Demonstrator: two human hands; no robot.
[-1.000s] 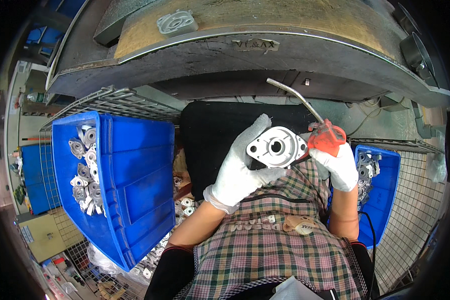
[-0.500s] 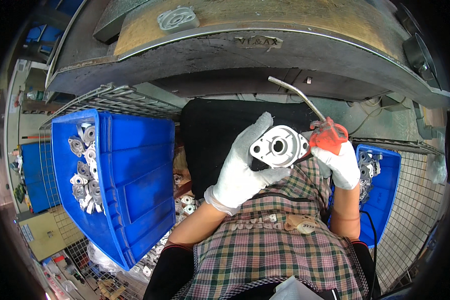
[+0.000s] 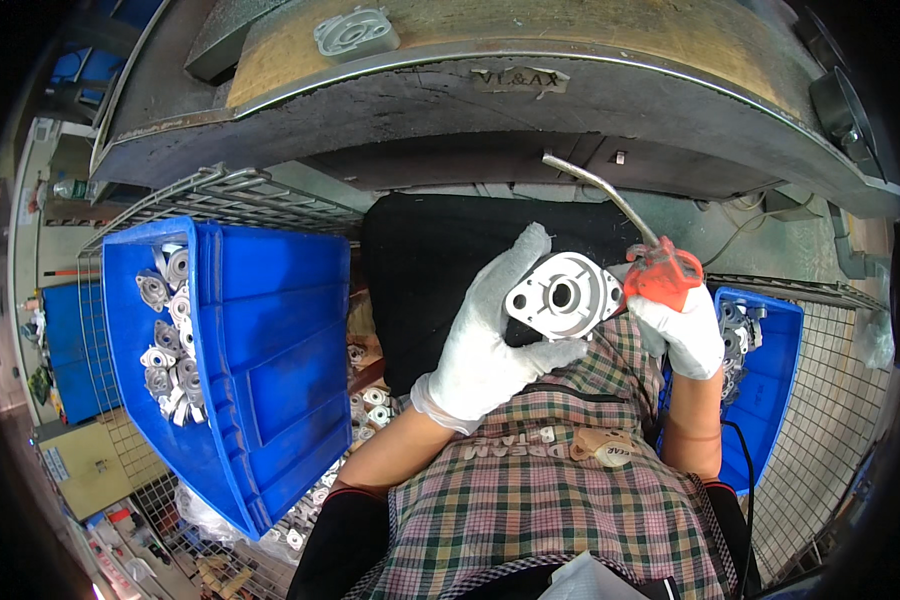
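Observation:
In a white glove, my left hand [image 3: 485, 335] grips a pale metal casting [image 3: 564, 296] by its left side. The casting has a round body, a dark centre hole and two eared flanges with holes; its open face is turned up toward me. My right hand [image 3: 688, 330], also gloved, is closed around a red air blow gun [image 3: 663, 274]. Its long bent metal nozzle [image 3: 602, 185] points up and to the left, away from the casting. The casting's right ear comes close to my right fingers; whether they touch it I cannot tell.
A large blue bin [image 3: 280, 350] of similar castings stands tilted at my left, a second blue bin [image 3: 775, 375] at my right. Ahead runs a workbench edge [image 3: 420, 90] with one casting [image 3: 355, 35] on top. Wire mesh [image 3: 820, 440] flanks me; more castings [image 3: 370, 405] lie below left.
Both hands have shifted very slightly to the right, carrying the casting and the air blow gun along. The grips look the same.

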